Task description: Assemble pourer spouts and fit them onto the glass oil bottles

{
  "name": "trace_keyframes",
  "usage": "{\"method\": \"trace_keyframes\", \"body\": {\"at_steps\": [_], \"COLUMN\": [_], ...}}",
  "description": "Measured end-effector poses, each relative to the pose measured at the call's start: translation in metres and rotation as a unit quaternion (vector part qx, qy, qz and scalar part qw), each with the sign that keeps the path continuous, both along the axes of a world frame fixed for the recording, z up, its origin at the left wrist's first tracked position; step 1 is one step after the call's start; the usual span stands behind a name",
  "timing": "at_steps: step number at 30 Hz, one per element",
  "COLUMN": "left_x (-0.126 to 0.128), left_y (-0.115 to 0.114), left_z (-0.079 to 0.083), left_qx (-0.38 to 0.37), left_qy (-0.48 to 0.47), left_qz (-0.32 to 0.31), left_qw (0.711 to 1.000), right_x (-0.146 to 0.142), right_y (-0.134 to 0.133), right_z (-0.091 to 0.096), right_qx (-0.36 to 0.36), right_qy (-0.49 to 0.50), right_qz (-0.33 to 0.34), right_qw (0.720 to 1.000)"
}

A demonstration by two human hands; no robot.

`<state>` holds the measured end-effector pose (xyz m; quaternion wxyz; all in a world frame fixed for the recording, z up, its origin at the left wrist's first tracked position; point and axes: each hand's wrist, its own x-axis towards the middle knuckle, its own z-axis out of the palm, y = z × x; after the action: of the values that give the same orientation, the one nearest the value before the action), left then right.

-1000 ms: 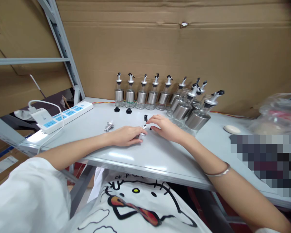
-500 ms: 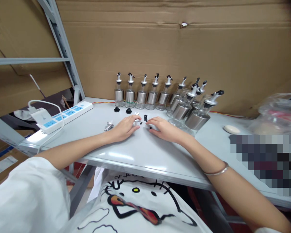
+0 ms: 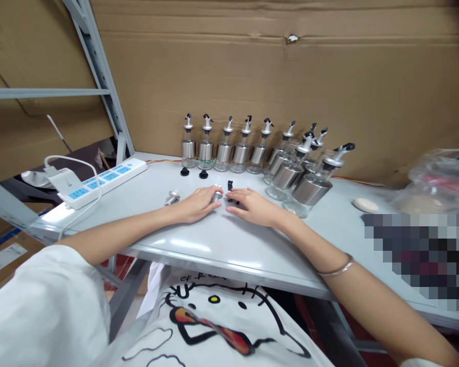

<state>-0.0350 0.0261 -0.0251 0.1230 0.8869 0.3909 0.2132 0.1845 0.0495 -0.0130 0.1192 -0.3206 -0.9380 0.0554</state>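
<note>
My left hand (image 3: 199,205) rests on the table with its fingers closed around a silver pourer top (image 3: 217,195), partly hidden by the fingers. Just right of it, my right hand (image 3: 254,205) lies low over the table, thumb and fingers apart. Small black pieces (image 3: 237,203) show between those fingers, seemingly on the table; whether any is touched I cannot tell. Beyond the right fingertips lies a black piece (image 3: 230,185), perhaps several together. Another silver pourer part (image 3: 172,198) lies left of my left hand. Two black stoppers (image 3: 203,174) sit farther back.
Several glass bottles with steel sleeves (image 3: 224,152) and pourers line the back and curve toward the right hand's side. A white power strip (image 3: 109,181) with a plugged-in charger is at left. To the right lie a pale oval object (image 3: 365,205) and clear plastic bags (image 3: 436,178).
My right hand has moved left, closer to my left hand, over the small black pieces. The pourer top in my left hand has turned and now sits lower between the fingers.
</note>
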Motion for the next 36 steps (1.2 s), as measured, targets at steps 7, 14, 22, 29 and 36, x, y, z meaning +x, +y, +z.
{"method": "trace_keyframes", "body": {"at_steps": [7, 14, 22, 29, 36], "left_x": [0.001, 0.000, -0.002, -0.002, 0.001], "left_y": [-0.002, -0.001, -0.001, -0.001, -0.012], "left_z": [0.002, 0.001, -0.002, -0.006, -0.001], "left_qx": [-0.002, 0.007, 0.043, 0.128, 0.079], "left_qy": [0.006, 0.001, -0.008, 0.010, 0.002], "left_qz": [0.000, -0.031, -0.085, -0.098, -0.124], "left_qw": [1.000, 0.999, 0.995, 0.987, 0.989], "right_x": [0.002, 0.002, -0.001, 0.001, 0.000], "right_y": [-0.002, 0.005, -0.005, -0.007, -0.012], "right_z": [0.002, -0.002, 0.009, 0.018, 0.021], "right_qx": [0.039, 0.057, 0.074, 0.107, 0.175], "right_qy": [0.000, 0.015, 0.026, 0.124, 0.184], "right_qz": [0.008, 0.075, 0.053, 0.010, 0.072], "right_qw": [0.999, 0.995, 0.996, 0.986, 0.965]}}
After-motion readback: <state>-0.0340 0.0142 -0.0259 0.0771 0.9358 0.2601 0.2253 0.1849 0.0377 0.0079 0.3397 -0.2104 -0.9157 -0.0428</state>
